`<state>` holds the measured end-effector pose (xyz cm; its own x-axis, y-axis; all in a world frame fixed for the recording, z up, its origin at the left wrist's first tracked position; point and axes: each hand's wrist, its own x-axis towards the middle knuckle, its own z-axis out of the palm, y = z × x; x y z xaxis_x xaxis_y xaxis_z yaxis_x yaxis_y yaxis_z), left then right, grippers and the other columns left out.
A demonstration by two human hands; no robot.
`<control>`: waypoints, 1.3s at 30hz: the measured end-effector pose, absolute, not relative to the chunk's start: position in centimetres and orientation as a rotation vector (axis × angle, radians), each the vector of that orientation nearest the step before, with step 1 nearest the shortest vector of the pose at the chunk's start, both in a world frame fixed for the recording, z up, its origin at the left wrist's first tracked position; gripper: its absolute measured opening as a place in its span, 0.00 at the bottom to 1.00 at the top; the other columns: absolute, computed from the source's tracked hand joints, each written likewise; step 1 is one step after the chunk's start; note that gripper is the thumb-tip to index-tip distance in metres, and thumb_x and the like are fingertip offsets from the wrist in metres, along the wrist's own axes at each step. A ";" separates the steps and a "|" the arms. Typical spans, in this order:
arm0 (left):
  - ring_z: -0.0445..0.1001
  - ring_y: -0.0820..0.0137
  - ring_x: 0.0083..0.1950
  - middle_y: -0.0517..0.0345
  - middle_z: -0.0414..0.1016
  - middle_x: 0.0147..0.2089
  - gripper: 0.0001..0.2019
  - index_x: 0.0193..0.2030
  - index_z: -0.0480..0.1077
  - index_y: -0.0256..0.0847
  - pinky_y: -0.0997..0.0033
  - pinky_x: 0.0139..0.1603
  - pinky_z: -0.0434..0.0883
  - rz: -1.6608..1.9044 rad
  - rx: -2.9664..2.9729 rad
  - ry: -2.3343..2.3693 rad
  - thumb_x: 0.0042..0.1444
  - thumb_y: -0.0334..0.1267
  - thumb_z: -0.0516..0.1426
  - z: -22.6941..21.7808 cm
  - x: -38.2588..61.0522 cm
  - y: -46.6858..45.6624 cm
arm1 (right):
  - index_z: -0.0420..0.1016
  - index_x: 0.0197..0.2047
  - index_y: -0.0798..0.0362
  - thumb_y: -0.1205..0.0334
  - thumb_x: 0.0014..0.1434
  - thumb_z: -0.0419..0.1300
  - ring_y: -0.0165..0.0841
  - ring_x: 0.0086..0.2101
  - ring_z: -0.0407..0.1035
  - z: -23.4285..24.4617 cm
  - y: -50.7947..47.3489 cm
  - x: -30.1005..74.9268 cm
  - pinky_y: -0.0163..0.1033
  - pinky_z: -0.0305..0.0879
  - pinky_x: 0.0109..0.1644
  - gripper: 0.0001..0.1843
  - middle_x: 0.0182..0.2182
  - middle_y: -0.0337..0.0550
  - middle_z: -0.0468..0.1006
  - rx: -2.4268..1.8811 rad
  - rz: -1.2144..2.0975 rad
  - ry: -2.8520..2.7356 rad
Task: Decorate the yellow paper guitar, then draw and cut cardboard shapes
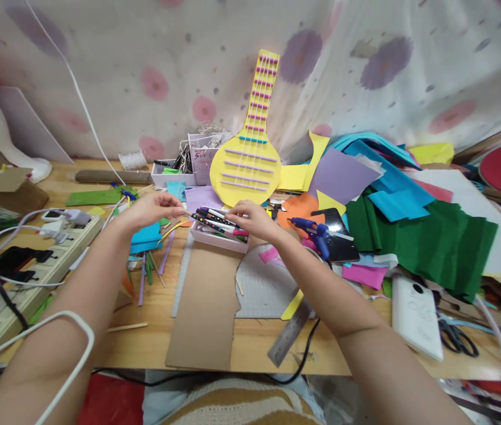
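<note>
A small white box [221,239] full of pens [217,222] stands at the middle of the table, over the top of a brown cardboard strip [201,307]. At the box's left end my left hand [159,208] has its fingertips pinched together; what is between them is too small to make out. My right hand [252,219] reaches over the box's right side, its fingers curled in at the ends of the pens, closed on a pen as far as I can see. Behind the box a yellow paper guitar [245,168] leans upright, with white strings and purple strips.
Right of the box lie a blue glue gun [314,233], a black phone [336,239] and green crepe paper [422,248]. A steel ruler [290,336] and scissors [458,339] are near the front edge. At left sits a power strip [55,260] with cables.
</note>
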<state>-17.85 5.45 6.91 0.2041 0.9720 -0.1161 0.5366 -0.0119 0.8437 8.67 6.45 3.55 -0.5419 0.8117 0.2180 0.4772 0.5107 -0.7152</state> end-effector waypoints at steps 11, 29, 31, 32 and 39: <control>0.70 0.75 0.28 0.58 0.73 0.27 0.16 0.29 0.71 0.36 0.75 0.31 0.68 0.929 1.604 1.392 0.42 0.48 0.63 8.8 -14.0 5.7 | 0.70 0.31 0.57 0.46 0.50 0.59 0.23 0.23 0.54 4.5 7.2 7.0 0.31 0.47 0.26 0.20 0.21 0.33 0.63 -0.841 1.444 -2.140; 0.65 0.71 0.27 0.60 0.68 0.23 0.14 0.24 0.65 0.40 0.72 0.29 0.61 0.571 1.947 1.745 0.45 0.50 0.56 5.0 -14.9 6.0 | 0.61 0.32 0.52 0.52 0.50 0.56 0.23 0.23 0.54 2.8 7.2 10.0 0.32 0.53 0.27 0.13 0.22 0.31 0.60 -0.969 1.286 -1.549; 0.69 0.69 0.32 0.57 0.72 0.31 0.13 0.29 0.68 0.40 0.71 0.33 0.64 0.518 2.058 1.710 0.47 0.48 0.55 4.9 -14.6 5.9 | 0.62 0.32 0.52 0.50 0.49 0.56 0.23 0.22 0.55 2.5 7.3 10.6 0.32 0.53 0.27 0.14 0.21 0.31 0.59 -0.977 1.298 -1.513; 0.70 0.68 0.35 0.56 0.73 0.35 0.12 0.33 0.68 0.40 0.70 0.36 0.66 0.500 2.104 1.684 0.47 0.47 0.55 4.9 -14.4 5.8 | 0.62 0.32 0.52 0.49 0.49 0.57 0.23 0.22 0.54 2.2 7.4 10.8 0.32 0.53 0.27 0.15 0.20 0.31 0.59 -0.979 1.299 -1.493; 0.72 0.66 0.40 0.55 0.74 0.41 0.14 0.41 0.67 0.42 0.69 0.40 0.67 0.365 2.121 1.734 0.46 0.41 0.55 5.0 -13.8 6.5 | 0.63 0.28 0.54 0.47 0.50 0.57 0.23 0.23 0.55 0.4 7.4 11.5 0.33 0.53 0.28 0.17 0.21 0.32 0.60 -0.987 1.272 -1.462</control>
<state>-13.80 6.50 4.97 0.2069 0.9777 -0.0361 0.8804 -0.1699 0.4427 11.50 7.36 0.38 -0.2447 0.9599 0.1371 -0.0027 0.1407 -0.9900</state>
